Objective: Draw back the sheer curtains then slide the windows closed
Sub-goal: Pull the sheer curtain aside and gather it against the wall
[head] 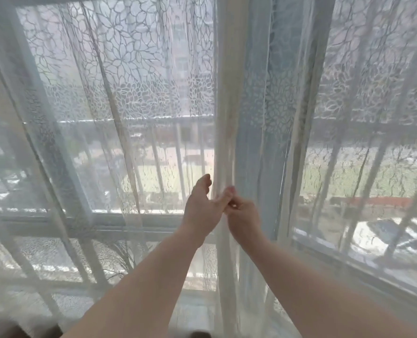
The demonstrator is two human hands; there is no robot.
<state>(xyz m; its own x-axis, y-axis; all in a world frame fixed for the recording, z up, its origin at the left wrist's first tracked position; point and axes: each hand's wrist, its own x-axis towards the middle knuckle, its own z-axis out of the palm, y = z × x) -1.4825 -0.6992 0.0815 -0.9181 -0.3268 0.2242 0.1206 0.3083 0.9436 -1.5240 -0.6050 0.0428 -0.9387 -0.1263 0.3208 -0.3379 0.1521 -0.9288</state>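
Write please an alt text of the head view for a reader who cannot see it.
Two bare hands meet at the centre seam of two sheer curtains: the left hand touches the left curtain, and the right hand pinches the edge of the right curtain. Both curtains hang over the window; its frame shows through.

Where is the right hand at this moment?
In the head view, the right hand is just right of centre, pinching the curtain edge where the two sheer panels meet, right beside the left hand.
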